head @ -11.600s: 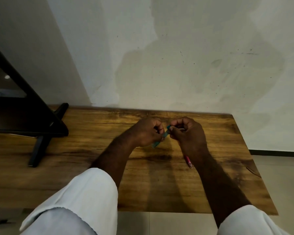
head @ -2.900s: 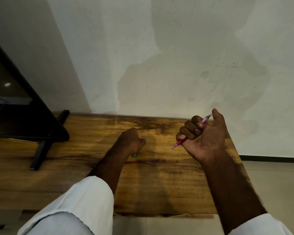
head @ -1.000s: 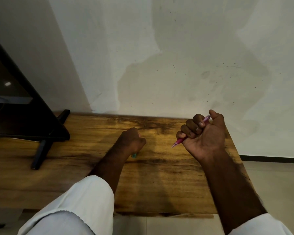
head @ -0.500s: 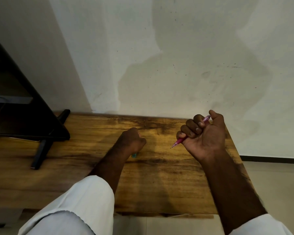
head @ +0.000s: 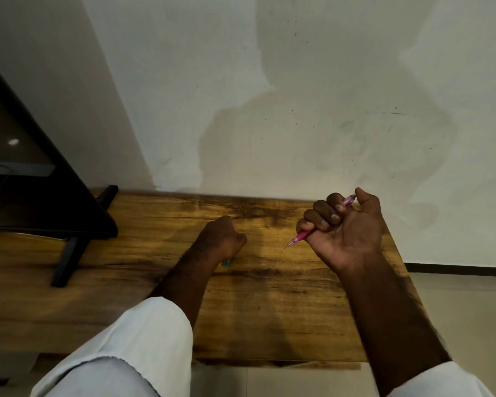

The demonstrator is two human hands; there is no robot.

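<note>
My right hand (head: 347, 227) is raised above the right part of the wooden table (head: 269, 305), palm toward me. Its curled fingers grip a pink pen (head: 301, 234), whose tip points down-left and whose back end shows by the thumb. My left hand (head: 221, 239) rests as a fist on the table's middle. Under it a small teal piece (head: 226, 263), probably the pen's cap, pokes out at the wrist side; the rest of it is hidden.
A black monitor (head: 26, 179) on a black stand (head: 69, 253) occupies the table's left end. A pale stained wall (head: 298, 110) rises right behind the table. The tiled floor (head: 455, 310) shows past the table's right and front edges.
Since 11.6 s ago my hands came apart, the teal piece staying with the left and the pen with the right. Over the last second nothing has visibly moved.
</note>
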